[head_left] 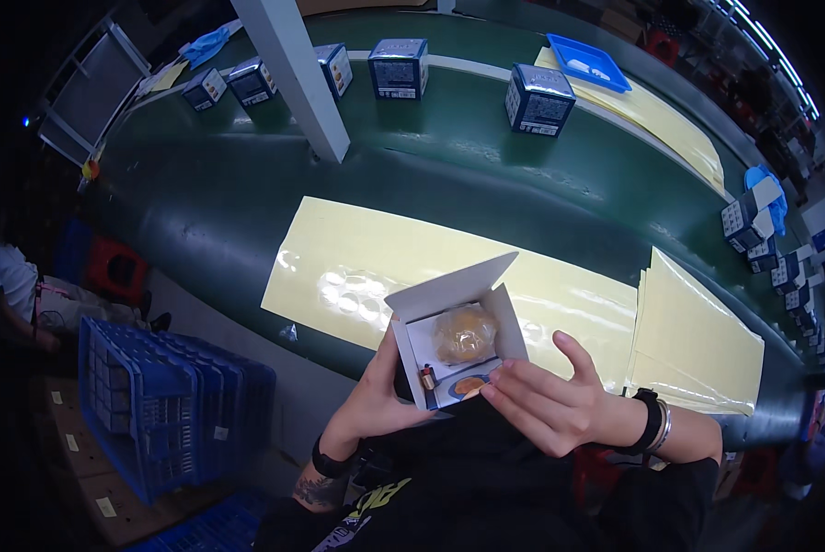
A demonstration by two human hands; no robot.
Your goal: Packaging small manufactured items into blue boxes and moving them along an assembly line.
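Observation:
A small open carton [514,324], white inside with a raised lid flap, is tilted toward me. A round yellowish item [465,334] in clear crinkled plastic lies in it. Beside that, near the carton's left wall, is a tiny figure-like piece [427,376], too small to make out. My left hand [376,391] grips the carton by its left side and underside. My right hand [555,400] has its fingers stretched out and its thumb apart. Its fingertips touch the carton's near right edge, by a blue panel with an orange round picture [469,386].
Under the carton, a pale yellow sheet [357,248] covers part of the green conveyor belt [449,175]. More yellow sheets [698,350] lie at right. Several dark blue boxes [399,69] stand along the far side, near a grey post [293,74]. Blue crates [169,405] are at lower left.

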